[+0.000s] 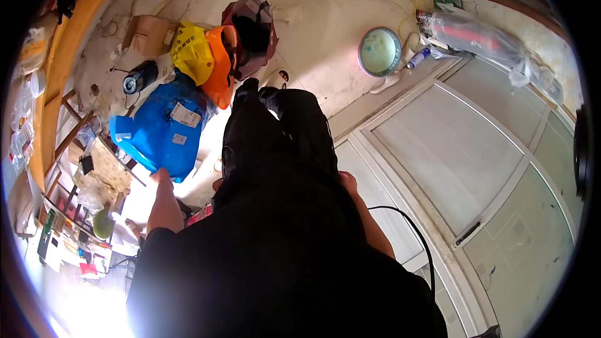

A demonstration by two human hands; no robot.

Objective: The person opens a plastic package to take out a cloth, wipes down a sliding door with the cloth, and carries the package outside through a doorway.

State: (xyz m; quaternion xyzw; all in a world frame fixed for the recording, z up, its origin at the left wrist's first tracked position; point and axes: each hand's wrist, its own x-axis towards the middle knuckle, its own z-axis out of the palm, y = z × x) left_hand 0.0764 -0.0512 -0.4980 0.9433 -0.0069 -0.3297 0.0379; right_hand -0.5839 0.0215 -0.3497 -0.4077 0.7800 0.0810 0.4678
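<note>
Head view: the left hand (161,175) grips the near edge of the blue bag (164,126), toward the left edge of the floor (319,31), beside the yellow bag (191,53). The right hand (347,181) is by the hip; open or closed, I cannot tell.

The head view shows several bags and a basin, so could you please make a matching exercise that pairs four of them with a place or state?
1. Blue bag
2. Yellow bag
3. Orange bag
4. Round basin

A. Pale inside, apart from the bags
B. With white labels, its lower edge at the left hand
C. Between the yellow bag and a dark red item
D. Printed with dark lettering

Pairs: 1-B, 2-D, 3-C, 4-A
</note>
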